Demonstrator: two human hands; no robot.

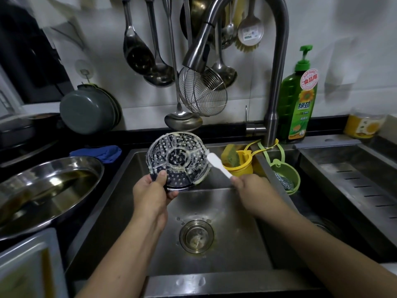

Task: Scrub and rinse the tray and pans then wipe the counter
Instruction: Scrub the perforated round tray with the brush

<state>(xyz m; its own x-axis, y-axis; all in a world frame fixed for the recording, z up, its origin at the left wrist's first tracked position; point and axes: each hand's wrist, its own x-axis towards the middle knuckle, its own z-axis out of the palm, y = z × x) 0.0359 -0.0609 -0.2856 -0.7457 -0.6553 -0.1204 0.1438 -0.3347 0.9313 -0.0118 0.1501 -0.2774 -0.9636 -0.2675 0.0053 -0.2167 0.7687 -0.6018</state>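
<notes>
The scrubbing step looks to be in hand: the left hand [153, 190] pinches the lower rim of the round perforated tray [178, 161], tilted up over the sink [214, 211] and streaked with pale residue; the right hand [247, 183] has its grip closed round a white scraper [218, 164], whose tip touches the tray's right edge; the tap [199, 54] shows no water; next, I judge, comes working the residue loose before rinsing; the steel pan [49, 190] waits on the counter [64, 145] at left.

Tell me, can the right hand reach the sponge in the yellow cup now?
Probably not yet: the sponge sits close and uncovered, but the right hand is gripping a white spatula, so it is not free.
</notes>
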